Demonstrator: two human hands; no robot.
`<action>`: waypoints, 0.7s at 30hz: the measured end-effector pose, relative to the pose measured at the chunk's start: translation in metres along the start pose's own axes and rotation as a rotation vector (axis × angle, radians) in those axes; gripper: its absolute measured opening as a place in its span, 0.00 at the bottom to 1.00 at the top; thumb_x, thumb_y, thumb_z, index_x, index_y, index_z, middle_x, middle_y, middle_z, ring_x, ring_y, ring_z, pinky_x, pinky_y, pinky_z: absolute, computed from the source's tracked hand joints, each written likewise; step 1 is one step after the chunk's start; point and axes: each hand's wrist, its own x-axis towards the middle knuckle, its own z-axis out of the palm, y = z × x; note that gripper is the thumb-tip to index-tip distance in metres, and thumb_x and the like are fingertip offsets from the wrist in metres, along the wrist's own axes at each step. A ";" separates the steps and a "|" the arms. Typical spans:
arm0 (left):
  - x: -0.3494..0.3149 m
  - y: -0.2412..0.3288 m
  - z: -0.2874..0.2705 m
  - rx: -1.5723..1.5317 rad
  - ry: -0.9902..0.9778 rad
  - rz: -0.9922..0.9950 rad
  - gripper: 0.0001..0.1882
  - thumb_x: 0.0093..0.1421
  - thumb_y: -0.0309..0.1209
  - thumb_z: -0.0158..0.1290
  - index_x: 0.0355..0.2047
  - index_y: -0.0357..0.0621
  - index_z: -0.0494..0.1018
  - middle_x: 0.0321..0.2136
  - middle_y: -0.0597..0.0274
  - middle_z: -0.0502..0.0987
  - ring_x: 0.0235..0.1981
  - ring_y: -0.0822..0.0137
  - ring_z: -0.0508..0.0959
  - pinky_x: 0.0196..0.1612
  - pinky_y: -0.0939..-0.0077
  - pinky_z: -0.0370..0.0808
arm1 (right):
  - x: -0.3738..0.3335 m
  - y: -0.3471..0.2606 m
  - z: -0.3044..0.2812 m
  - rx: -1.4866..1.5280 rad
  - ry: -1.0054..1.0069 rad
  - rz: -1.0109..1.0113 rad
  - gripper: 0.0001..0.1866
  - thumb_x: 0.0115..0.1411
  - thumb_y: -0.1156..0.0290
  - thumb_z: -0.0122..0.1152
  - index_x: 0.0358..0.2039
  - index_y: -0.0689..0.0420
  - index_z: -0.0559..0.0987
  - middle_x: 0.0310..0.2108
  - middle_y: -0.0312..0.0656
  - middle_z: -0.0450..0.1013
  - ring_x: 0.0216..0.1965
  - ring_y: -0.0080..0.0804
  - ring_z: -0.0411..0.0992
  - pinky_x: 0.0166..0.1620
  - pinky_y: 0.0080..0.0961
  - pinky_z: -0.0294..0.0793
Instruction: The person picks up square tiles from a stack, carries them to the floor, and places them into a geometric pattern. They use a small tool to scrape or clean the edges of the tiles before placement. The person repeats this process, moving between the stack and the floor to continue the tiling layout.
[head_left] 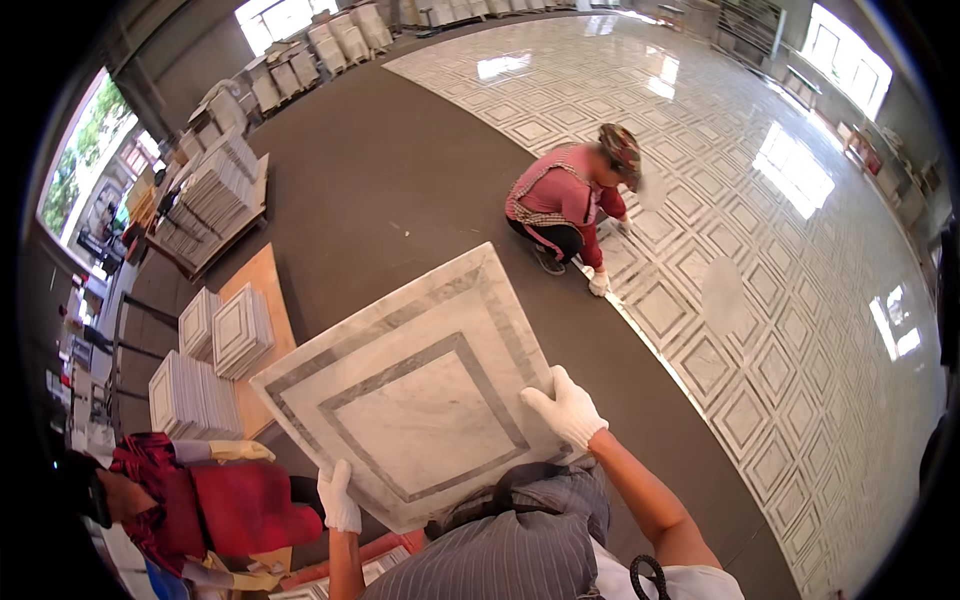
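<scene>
A large square marble tile (pixel 425 420) with a grey outer border and a grey inner square is held up, tilted, in front of my body. My left hand (pixel 339 497), in a white glove, grips its lower left edge with the thumb on the face. My right hand (pixel 566 408), gloved too, clasps the right edge, thumb on top. The fingers of both hands behind the tile are hidden. Past the tile, a crouching co-worker (pixel 565 195) in a pink top reaches with white-gloved hands to the edge of the laid tile floor (pixel 720 250).
A co-worker in red (pixel 240 505) with yellow gloves stands close on my left. Stacks of tiles (pixel 190 395) sit beside a wooden board (pixel 262 285). Farther back is a pallet of tiles (pixel 215 190). Dark bare floor (pixel 380 170) borders the laid tiles.
</scene>
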 end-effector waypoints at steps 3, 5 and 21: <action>0.030 0.019 0.015 0.117 0.072 -0.060 0.19 0.60 0.31 0.59 0.49 0.35 0.73 0.42 0.64 0.79 0.42 0.72 0.76 0.49 0.75 0.71 | 0.046 -0.023 -0.002 0.011 -0.046 0.054 0.28 0.58 0.47 0.59 0.45 0.61 0.69 0.38 0.60 0.77 0.43 0.58 0.75 0.46 0.44 0.72; 0.059 0.022 0.044 0.089 0.086 -0.065 0.21 0.58 0.31 0.60 0.50 0.35 0.73 0.42 0.64 0.79 0.42 0.72 0.76 0.49 0.76 0.71 | 0.075 -0.002 0.000 0.076 0.023 0.006 0.26 0.58 0.51 0.62 0.43 0.62 0.71 0.37 0.57 0.77 0.41 0.53 0.76 0.45 0.41 0.73; 0.353 0.067 0.105 0.189 0.051 -0.134 0.21 0.57 0.38 0.64 0.43 0.36 0.74 0.35 0.64 0.79 0.35 0.75 0.77 0.39 0.77 0.74 | 0.326 -0.117 0.043 0.194 0.113 -0.040 0.15 0.60 0.64 0.61 0.39 0.64 0.72 0.32 0.44 0.75 0.34 0.28 0.71 0.39 0.27 0.71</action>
